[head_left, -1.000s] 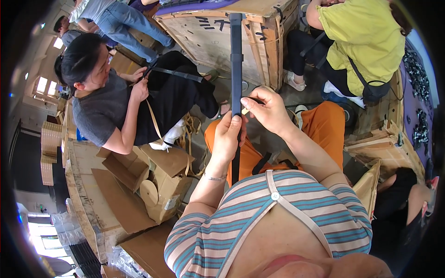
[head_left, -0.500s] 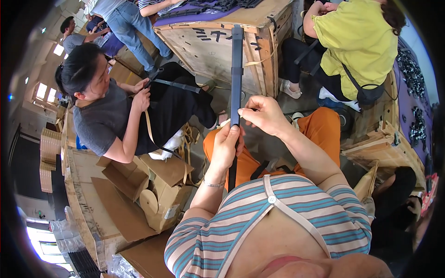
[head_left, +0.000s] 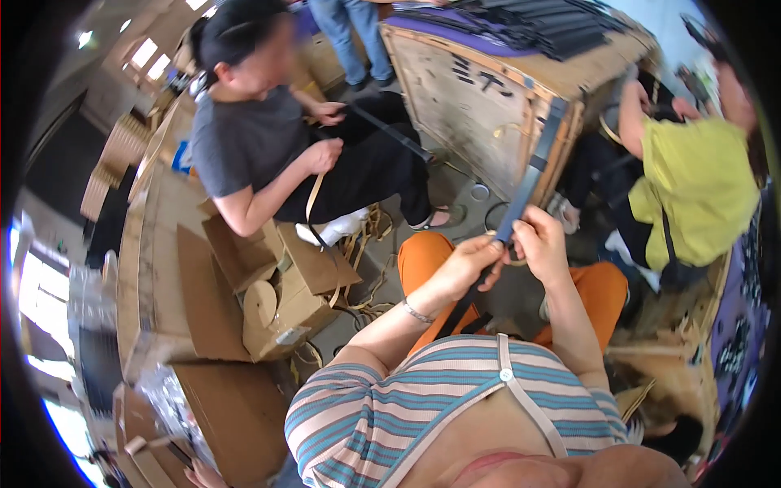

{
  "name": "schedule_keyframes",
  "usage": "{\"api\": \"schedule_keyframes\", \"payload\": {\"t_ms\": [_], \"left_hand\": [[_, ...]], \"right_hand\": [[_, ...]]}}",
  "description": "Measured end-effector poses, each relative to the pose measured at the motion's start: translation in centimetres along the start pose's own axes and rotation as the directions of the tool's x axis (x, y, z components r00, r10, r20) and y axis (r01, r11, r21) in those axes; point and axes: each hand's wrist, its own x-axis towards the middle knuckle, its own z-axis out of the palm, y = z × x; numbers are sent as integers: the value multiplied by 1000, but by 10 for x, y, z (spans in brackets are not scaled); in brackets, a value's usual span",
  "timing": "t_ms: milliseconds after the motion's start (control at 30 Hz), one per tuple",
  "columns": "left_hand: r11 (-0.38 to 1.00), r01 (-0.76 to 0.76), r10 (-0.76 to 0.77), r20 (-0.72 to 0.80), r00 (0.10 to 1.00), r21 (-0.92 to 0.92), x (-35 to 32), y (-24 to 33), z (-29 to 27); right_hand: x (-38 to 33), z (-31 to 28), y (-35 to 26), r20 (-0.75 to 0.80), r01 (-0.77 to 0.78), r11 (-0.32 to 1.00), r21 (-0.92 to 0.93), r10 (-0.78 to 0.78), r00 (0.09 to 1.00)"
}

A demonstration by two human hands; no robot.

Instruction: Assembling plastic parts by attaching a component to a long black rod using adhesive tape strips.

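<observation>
A long, flat, dark strap [head_left: 533, 175] slants up and to the right in front of me, its far end overlapping the edge of a wooden crate in the view. My left hand [head_left: 476, 264] is closed around its lower part, and a dark tail runs down from there toward my lap. Just to the right, my right hand [head_left: 538, 242] is closed in a pinch at the strap's edge, beside the left fingertips. What the right fingertips hold is too small to make out. A darker band crosses the strap above my hands.
A large wooden crate [head_left: 464, 89] stands ahead, with several black straps [head_left: 545, 28] on purple cloth on top. At the left, a seated co-worker [head_left: 260, 146] handles a tan strip. Open cardboard boxes [head_left: 305, 313] stand nearby. Another person in a yellow-green top [head_left: 691, 187] sits at the right.
The view has turned, so surroundings appear shifted. The strap, nearly upright before, now leans to the right. My right hand has come closer beside my left hand.
</observation>
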Motion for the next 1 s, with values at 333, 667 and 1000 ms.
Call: {"api": "schedule_keyframes", "payload": {"t_ms": [333, 667, 1000], "left_hand": [[972, -123, 177, -283, 943, 198, -24, -48, 5], [993, -115, 120, -235, 964, 32, -30, 15, -5], [974, -66, 68, 1, 998, -217, -39, 25, -19]], "right_hand": [[-17, 8, 7, 53, 121, 959, -256, -112, 992], [-8, 10, -28, 65, 208, 916, -344, -198, 978], [-19, 2, -26, 41, 136, 959, -250, -130, 991]]}}
